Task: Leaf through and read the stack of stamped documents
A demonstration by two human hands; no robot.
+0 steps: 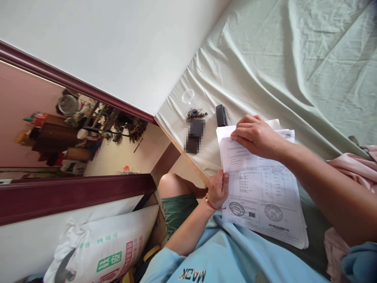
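A stack of printed paper sheets (250, 184) lies over my lap and the bed edge, its top page bearing a table and two oval stamps. My left hand (218, 189) grips the stack's left edge, thumb on top and fingers underneath. Across the upper left corner bends my right hand (256, 135), its fingers closed on the sheets there; the fingertips are partly hidden. Just beyond that corner a black stapler (221, 115) rests on the pale green bedsheet (259, 78), its near end close to the papers.
Left of the stapler are a bunch of keys (196, 114), a clear round plastic container (187, 96) and a blurred dark object (195, 135). Pink cloth (353, 171) lies at right. A white printed sack (108, 243) stands lower left, beside a doorway with cluttered items beyond.
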